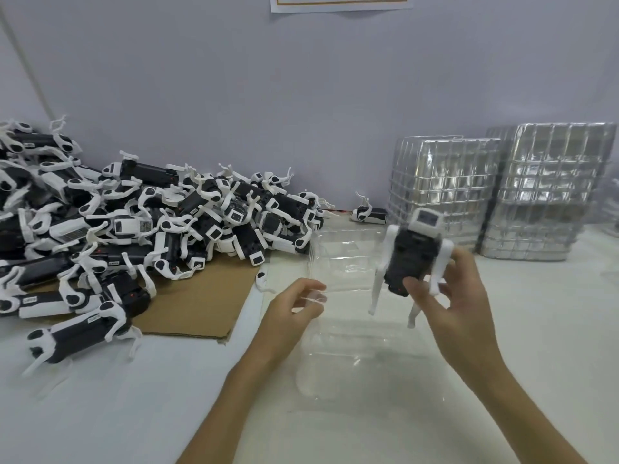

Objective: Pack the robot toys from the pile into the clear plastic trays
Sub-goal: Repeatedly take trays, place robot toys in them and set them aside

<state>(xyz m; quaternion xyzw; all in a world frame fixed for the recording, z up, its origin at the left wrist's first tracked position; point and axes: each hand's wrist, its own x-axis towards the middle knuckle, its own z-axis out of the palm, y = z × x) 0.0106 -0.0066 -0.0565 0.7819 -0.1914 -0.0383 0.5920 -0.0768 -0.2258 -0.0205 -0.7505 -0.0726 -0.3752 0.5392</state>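
A black-and-white robot toy (pixel 412 254) with white legs hangs above the clear plastic tray (pixel 348 262), and my right hand (pixel 450 298) grips its lower body with thumb and fingers. The tray lies on the white table in front of me, its compartments holding nothing. My left hand (pixel 294 304) is at the tray's left edge, fingers curled round the thin clear rim. A large pile of robot toys (pixel 134 222) covers the table's left side up to the wall.
Brown cardboard (pixel 201 303) lies under the pile's near edge. Two tall stacks of clear trays (pixel 495 192) stand at the back right. One loose robot toy (pixel 368 212) lies by the wall, another (pixel 80 336) at the pile's near left. A loose white leg (pixel 263 281) lies beside the cardboard.
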